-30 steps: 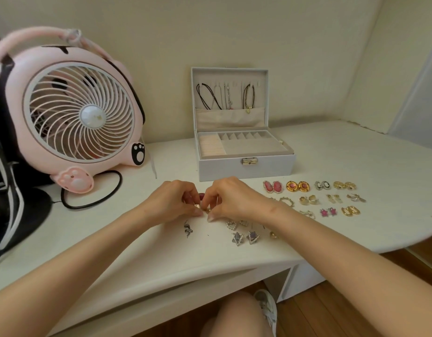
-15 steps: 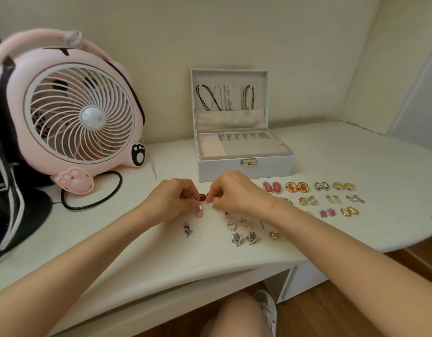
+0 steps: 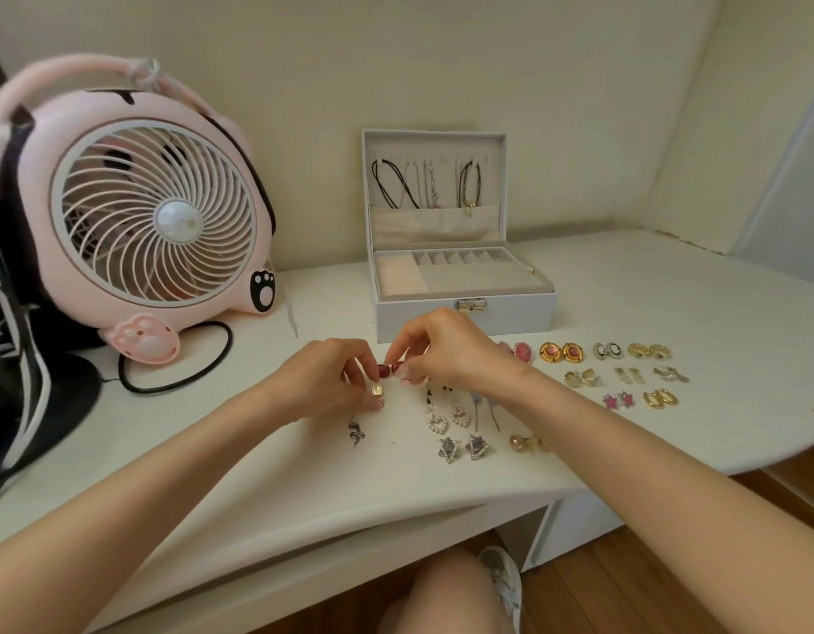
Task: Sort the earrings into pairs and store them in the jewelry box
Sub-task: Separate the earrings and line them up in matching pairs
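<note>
Nearest, one bare knee [image 3: 442, 592] and one shoe [image 3: 503, 581] show below the white table [image 3: 304, 487]. On the table's near part lie one pair of silver star earrings [image 3: 448, 449]. One rose-gold round pair [image 3: 517, 442] is to their right and a single snake earring [image 3: 355, 433] to their left. Just beyond are one pearl heart pair [image 3: 437, 423] and two long-stemmed drops [image 3: 477, 413].

Both forearms reach in from the near corners and meet at mid-table. The left hand [image 3: 323, 382] and right hand [image 3: 442, 352] are curled tight, fingertips facing. Thumb and forefinger of each pinch at two dark red beads [image 3: 383, 371] held between them. A square gold earring [image 3: 376, 390] with a pink drop sits right under the left fingertips; whether it hangs or lies on the table I cannot tell.

To the right, nine earring pairs [image 3: 572, 353] lie in three rows: two pairs near, three in the middle, four far. The leftmost far pair is partly hidden behind the right hand.

Farther back, one grey jewelry box [image 3: 464, 320] stands open with its lid upright, necklaces hung inside the lid and the tray compartments bare. At far left stands one pink fan [image 3: 153, 212], its black cable [image 3: 181, 382] looped on the table.
</note>
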Demonstrator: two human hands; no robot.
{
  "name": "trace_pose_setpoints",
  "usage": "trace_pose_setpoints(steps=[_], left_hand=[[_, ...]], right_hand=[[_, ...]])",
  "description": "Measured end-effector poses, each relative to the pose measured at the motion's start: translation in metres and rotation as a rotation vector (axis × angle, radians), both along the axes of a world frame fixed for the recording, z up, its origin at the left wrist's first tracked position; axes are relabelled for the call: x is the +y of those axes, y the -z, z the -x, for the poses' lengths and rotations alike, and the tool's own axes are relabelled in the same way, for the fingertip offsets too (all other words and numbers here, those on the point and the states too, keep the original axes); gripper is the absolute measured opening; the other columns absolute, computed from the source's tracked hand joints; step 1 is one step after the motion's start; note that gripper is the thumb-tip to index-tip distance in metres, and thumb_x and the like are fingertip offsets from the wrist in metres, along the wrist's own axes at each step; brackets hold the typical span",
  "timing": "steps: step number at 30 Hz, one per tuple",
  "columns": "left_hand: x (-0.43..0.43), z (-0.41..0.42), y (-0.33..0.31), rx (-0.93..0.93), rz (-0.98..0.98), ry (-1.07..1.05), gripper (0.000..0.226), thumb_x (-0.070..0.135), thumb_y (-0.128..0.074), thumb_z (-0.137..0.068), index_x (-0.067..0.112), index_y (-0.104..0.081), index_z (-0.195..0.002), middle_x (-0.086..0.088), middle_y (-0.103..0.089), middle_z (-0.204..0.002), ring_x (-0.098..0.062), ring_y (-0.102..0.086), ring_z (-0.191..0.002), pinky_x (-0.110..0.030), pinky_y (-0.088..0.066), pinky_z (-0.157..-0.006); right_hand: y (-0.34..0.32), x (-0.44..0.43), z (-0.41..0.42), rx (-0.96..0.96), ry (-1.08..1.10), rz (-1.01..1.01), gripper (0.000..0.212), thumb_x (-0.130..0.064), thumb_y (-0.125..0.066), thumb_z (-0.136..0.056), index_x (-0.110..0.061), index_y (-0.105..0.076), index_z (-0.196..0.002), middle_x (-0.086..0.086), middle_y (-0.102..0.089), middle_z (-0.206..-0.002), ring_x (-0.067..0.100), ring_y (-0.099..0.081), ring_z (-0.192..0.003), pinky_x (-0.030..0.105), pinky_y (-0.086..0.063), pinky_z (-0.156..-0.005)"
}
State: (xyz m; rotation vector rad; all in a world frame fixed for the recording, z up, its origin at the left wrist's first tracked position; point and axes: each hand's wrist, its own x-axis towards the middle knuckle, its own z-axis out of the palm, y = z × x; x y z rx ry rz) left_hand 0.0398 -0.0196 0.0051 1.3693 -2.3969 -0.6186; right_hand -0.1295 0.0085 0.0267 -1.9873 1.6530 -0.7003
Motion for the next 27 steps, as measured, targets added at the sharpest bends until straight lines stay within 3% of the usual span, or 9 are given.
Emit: trace_pose_setpoints(steps=[3,6,8,10,14,18,21,24,27], left_hand=[[-0.0003,0.0039,0.0052,-0.022,0.005,0.021,0.022,0.026,-0.077,-0.072,0.024,-0.063,-0.089,0.014,-0.06,-0.073,0.0,-0.051,-0.064,-0.009,-0.037,-0.057],[-0.0022,0.0064,0.0067,-0.026,0.022,0.02,0.022,0.026,-0.076,-0.072,0.023,-0.063,-0.09,0.014,-0.059,-0.074,0.0,-0.051,-0.065,-0.013,-0.037,-0.06],[-0.0029,0.0073,0.0073,-0.025,0.023,0.023,0.024,0.026,-0.076,-0.073,0.021,-0.063,-0.092,0.012,-0.06,-0.076,0.0,-0.05,-0.065,-0.015,-0.038,-0.061],[-0.0031,0.0074,0.0078,-0.019,0.021,0.026,0.025,0.025,-0.077,-0.073,0.02,-0.063,-0.092,0.009,-0.062,-0.079,-0.001,-0.05,-0.065,-0.016,-0.039,-0.062],[-0.003,0.0062,0.0078,0.001,0.015,0.024,0.025,0.027,-0.077,-0.073,0.021,-0.062,-0.092,0.009,-0.062,-0.081,-0.001,-0.05,-0.064,-0.016,-0.038,-0.061],[-0.003,0.0057,0.0081,-0.001,0.02,0.017,0.022,0.028,-0.077,-0.073,0.021,-0.062,-0.089,0.01,-0.061,-0.078,0.0,-0.049,-0.063,-0.014,-0.036,-0.058],[-0.0035,0.0057,0.0077,-0.002,0.023,0.018,0.022,0.028,-0.077,-0.073,0.02,-0.063,-0.089,0.011,-0.06,-0.076,0.0,-0.049,-0.063,-0.013,-0.036,-0.058],[-0.0036,0.0053,0.0081,-0.007,0.033,0.019,0.022,0.029,-0.077,-0.073,0.02,-0.064,-0.089,0.014,-0.058,-0.073,0.0,-0.049,-0.063,-0.011,-0.034,-0.056],[-0.004,0.006,0.0078,-0.007,0.041,0.021,0.022,0.029,-0.077,-0.073,0.02,-0.065,-0.089,0.015,-0.058,-0.073,0.001,-0.049,-0.063,-0.009,-0.036,-0.055]], right_hand=[[-0.0017,0.0001,-0.0013,0.031,-0.006,0.016,0.018,-0.004,-0.071,-0.076,-0.02,-0.074,-0.085,-0.006,-0.064,-0.066,0.008,-0.059,-0.072,0.028,-0.049,-0.073],[-0.0035,0.0026,0.0001,0.016,0.003,-0.014,0.014,-0.005,-0.069,-0.08,-0.015,-0.074,-0.087,-0.001,-0.064,-0.068,0.005,-0.055,-0.058,0.022,-0.046,-0.064],[-0.0041,0.0043,0.0013,-0.048,0.011,-0.085,0.014,-0.003,-0.064,-0.084,-0.007,-0.073,-0.094,0.007,-0.065,-0.071,0.009,-0.059,-0.054,0.02,-0.051,-0.056],[-0.0039,0.0056,0.0025,-0.101,0.011,-0.154,0.017,0.0,-0.059,-0.088,-0.003,-0.071,-0.1,0.009,-0.062,-0.073,0.014,-0.063,-0.055,0.021,-0.057,-0.057],[-0.0036,0.0056,0.0043,-0.115,0.002,-0.201,0.02,0.0,-0.056,-0.09,-0.006,-0.073,-0.099,0.007,-0.062,-0.074,0.007,-0.062,-0.048,0.015,-0.053,-0.055],[-0.0027,0.0055,0.002,-0.162,0.007,-0.216,0.013,-0.009,-0.069,-0.082,-0.005,-0.073,-0.094,0.016,-0.068,-0.081,0.021,-0.067,-0.059,0.025,-0.058,-0.064],[-0.0004,0.0043,0.0002,-0.16,0.028,-0.161,0.011,-0.002,-0.07,-0.078,-0.003,-0.072,-0.089,0.015,-0.066,-0.076,0.022,-0.066,-0.057,0.027,-0.058,-0.057],[0.0009,0.0013,0.0,-0.102,0.059,-0.113,0.013,-0.001,-0.072,-0.075,-0.01,-0.073,-0.084,0.011,-0.069,-0.079,0.022,-0.068,-0.067,0.03,-0.059,-0.064],[0.0021,0.0003,-0.0013,-0.071,0.057,-0.135,0.014,-0.002,-0.075,-0.073,-0.011,-0.075,-0.083,0.007,-0.07,-0.075,0.006,-0.064,-0.062,0.015,-0.05,-0.056]])
